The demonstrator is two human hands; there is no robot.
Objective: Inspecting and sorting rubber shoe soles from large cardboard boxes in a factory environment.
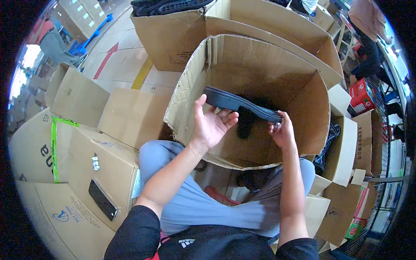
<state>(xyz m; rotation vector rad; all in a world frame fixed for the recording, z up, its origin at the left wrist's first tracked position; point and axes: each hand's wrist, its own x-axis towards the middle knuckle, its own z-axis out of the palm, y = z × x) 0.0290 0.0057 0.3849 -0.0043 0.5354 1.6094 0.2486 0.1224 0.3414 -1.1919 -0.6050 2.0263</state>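
A dark grey shoe sole (229, 101) is held level on its edge above a big open cardboard box (264, 158). My left hand (210, 126) supports its thicker end, palm turned up, the thumb against the end and the fingers bent under it. At the thinner end, my right hand (283, 131) pinches the tip between thumb and fingers. Inside the box, below the sole, lie black pieces (245, 123) that look like more soles, partly hidden by the held one.
Behind stands another open carton (167, 39) with black soles heaped on top. Closed cartons to my left bear a black phone (102, 199) and a small white item (95, 163). At right, a carton holds black shoes (330, 141). Two people are in the background.
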